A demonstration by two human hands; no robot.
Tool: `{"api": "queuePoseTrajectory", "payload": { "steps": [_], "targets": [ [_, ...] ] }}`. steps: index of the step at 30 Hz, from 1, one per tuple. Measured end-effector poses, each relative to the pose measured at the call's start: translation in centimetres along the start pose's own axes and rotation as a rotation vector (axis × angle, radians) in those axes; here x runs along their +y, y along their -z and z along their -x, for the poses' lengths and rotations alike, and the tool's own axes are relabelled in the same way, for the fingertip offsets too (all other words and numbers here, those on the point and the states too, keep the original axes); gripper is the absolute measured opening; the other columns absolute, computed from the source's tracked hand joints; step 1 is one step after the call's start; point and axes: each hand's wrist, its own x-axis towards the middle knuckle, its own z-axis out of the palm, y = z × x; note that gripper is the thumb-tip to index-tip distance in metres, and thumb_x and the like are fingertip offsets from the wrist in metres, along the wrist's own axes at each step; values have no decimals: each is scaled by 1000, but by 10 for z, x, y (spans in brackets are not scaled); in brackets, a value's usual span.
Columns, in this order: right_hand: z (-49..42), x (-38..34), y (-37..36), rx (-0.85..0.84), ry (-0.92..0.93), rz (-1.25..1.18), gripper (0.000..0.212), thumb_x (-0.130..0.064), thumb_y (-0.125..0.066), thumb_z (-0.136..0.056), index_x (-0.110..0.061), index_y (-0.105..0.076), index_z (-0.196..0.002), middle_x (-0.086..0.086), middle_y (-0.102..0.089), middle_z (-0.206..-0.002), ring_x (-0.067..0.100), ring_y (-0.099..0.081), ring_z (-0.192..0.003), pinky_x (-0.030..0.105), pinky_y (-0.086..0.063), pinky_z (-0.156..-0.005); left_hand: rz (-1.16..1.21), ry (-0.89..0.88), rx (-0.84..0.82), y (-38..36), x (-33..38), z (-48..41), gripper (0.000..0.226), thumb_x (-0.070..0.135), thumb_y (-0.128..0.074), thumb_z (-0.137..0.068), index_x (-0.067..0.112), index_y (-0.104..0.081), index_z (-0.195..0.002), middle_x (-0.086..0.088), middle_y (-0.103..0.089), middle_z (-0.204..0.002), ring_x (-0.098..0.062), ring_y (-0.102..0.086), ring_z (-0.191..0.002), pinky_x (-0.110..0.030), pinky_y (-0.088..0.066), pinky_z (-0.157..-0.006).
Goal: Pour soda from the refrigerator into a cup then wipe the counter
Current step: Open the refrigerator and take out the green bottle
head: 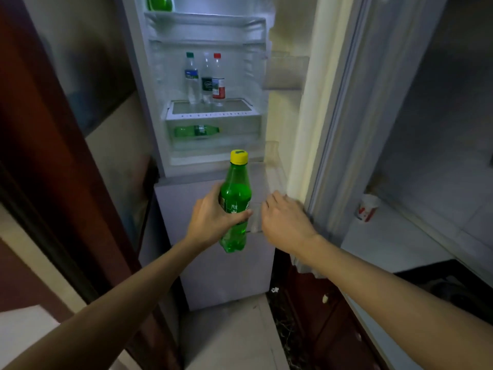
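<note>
So the soda bottle (236, 193) is in your left hand (210, 220), fingers and thumb wrapped round the label. It's upright with the yellow cap on, out in front of the open fridge (138, 76) and clear of the shelves. Gripping it mid-body makes sense: it's balanced for one hand and nothing sloshes.

Your right hand (285, 220) holds nothing, fingers relaxed and a little spread, right by the lower inner edge of the fridge door (293, 116). It's a bit blurry there, so I can't tell if it's touching. My guess is it's lined up to swing the door shut.

Room-wise, the door stands open on your right, between you and the worktop (394, 241). The paper cup (368, 208) sits there near the wall, well apart from the bottle. I'd say the door has to close before you get a clean path over.

The dark wooden frame (53, 156) on the left makes it a narrow slot, so keep the bottle in close. Three bottles (205, 78) stand on the shelf and another green one (197, 130) lies in the drawer, neither in your way. Pouring and wiping aren't started yet.
</note>
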Motion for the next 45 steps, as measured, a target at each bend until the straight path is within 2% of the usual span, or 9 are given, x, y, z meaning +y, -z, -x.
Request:
{"api": "queuePoseTrajectory", "payload": {
  "steps": [3,6,8,11,17,21,33,39,45],
  "targets": [
    [-9,-16,15,25,92,-15,19,-16,-53,-87,-7,-65,-98,12,-62,-93,30,-54,-91,40,-42,-78,-48,3,44,10,-7,11,67,47,-85,-65,21,-57,-119,6,-71,-103,-16,-67,-96,-33,-53,-78],
    [-12,-25,39,199,160,11,9,-18,-63,-76,-9,-65,-77,9,-61,-77,27,-54,-78,38,-42,-71,-58,48,116,22,-11,16,63,44,-86,-66,15,-60,-116,4,-70,-100,-15,-66,-95,-27,-45,-72],
    [-14,-28,55,352,201,13,12,-18,-62,-76,-7,-65,-73,13,-62,-76,31,-55,-81,40,-41,-80,-68,77,151,30,-12,19,60,42,-86,-66,12,-61,-111,5,-67,-93,-17,-66,-92,-26,-41,-69],
    [-21,-27,73,516,241,27,25,-15,-49,-83,1,-69,-82,19,-66,-92,36,-55,-105,45,-32,-106,-90,97,190,42,-16,24,56,44,-86,-66,14,-59,-105,6,-66,-89,-18,-67,-88,-29,-44,-67],
    [-57,-17,74,525,290,146,40,-15,-40,-84,1,-66,-109,23,-54,-135,35,-37,-137,49,-11,-120,-114,169,303,70,-23,34,60,48,-86,-64,16,-59,-108,5,-71,-95,-10,-66,-87,-27,-48,-70],
    [-95,-32,64,554,351,188,43,-15,-49,-84,-1,-60,-123,21,-38,-150,33,-24,-146,48,-6,-121,-151,228,332,92,-32,36,66,47,-86,-65,16,-59,-117,6,-70,-101,-11,-64,-91,-21,-41,-71],
    [-234,-80,51,593,394,301,47,-13,-46,-87,-5,-57,-132,19,-38,-151,31,-22,-147,47,-7,-120,-78,374,354,124,-100,-15,60,45,-85,-66,18,-58,-111,14,-60,-89,-8,-58,-82,-20,-41,-66],
    [-281,-81,39,657,399,306,65,-1,-11,-86,-7,-49,-138,18,-30,-155,35,-26,-145,49,-17,-118,18,439,365,110,-127,-49,61,41,-86,-66,16,-57,-114,9,-60,-94,-11,-56,-85,-26,-44,-75],
    [-323,-57,-14,640,299,201,63,-5,-37,-89,-9,-27,-151,17,-19,-159,39,-21,-145,58,-25,-114,126,466,323,91,-158,-92,62,46,-86,-63,18,-60,-113,5,-70,-101,-15,-68,-91,-36,-58,-80]
  ]
}}
